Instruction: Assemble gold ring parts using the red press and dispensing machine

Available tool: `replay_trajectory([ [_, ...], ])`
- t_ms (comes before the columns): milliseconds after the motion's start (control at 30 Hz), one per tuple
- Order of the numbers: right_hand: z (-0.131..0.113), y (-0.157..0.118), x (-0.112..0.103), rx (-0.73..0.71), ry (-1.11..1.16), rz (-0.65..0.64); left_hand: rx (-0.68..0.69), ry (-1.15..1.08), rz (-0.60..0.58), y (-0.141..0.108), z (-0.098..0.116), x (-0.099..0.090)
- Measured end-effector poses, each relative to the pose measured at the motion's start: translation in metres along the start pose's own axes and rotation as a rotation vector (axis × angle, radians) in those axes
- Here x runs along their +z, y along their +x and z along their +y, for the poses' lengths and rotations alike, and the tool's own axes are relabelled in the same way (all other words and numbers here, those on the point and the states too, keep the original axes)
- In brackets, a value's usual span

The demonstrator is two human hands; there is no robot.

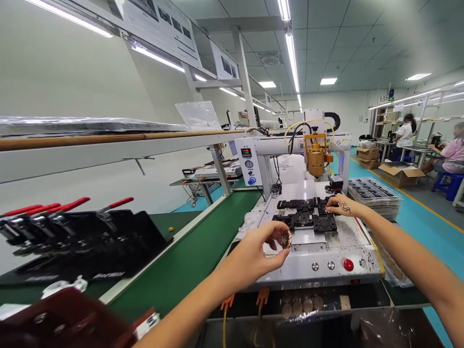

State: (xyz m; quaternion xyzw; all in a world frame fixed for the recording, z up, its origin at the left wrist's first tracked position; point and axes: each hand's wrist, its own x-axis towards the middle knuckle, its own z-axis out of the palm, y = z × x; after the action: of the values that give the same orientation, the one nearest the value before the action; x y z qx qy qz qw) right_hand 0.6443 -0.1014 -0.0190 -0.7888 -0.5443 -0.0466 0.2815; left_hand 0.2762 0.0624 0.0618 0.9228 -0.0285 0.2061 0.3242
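My left hand [266, 244] pinches a small round copper-coloured ring-like piece [286, 239] between fingers and thumb, held up in front of the white dispensing machine [300, 261]. Out at the far right of the black fixture blocks [304, 218], my right hand [337, 205] has its fingers pressed together against the black parts. Whatever lies between those fingertips is too small to make out. Above and behind the fixture hangs the machine's gold-coloured head [316, 162], apart from both hands.
Toggle clamps with red handles [72, 205] stand at the left. A green belt [203, 246] runs beside the machine. Stacked trays of black parts [375, 191] sit at the right. A red button [348, 264] is on the front panel. Two people work far right.
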Motion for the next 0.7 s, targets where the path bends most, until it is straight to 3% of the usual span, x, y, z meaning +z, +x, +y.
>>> replay_trajectory([
  [133,-0.019,-0.035,0.002,0.035,-0.041,0.222,0.020,-0.049,0.057,-0.018,0.001,0.018],
  [300,-0.048,-0.161,0.014,0.154,-0.068,0.492,-0.083,-0.102,0.115,-0.072,-0.033,0.049],
  [400,-0.057,-0.225,0.031,0.207,-0.162,0.627,-0.187,-0.210,0.062,-0.101,-0.059,0.074],
  [500,-0.070,-0.248,0.058,0.226,-0.213,0.751,-0.219,-0.305,-0.072,-0.114,-0.080,0.109],
  [567,-0.086,-0.247,0.082,0.156,-0.161,0.748,-0.187,-0.334,-0.157,-0.113,-0.091,0.135],
  [700,-0.124,-0.232,0.139,-0.054,-0.007,0.373,-0.072,-0.317,-0.228,-0.100,-0.104,0.178],
])
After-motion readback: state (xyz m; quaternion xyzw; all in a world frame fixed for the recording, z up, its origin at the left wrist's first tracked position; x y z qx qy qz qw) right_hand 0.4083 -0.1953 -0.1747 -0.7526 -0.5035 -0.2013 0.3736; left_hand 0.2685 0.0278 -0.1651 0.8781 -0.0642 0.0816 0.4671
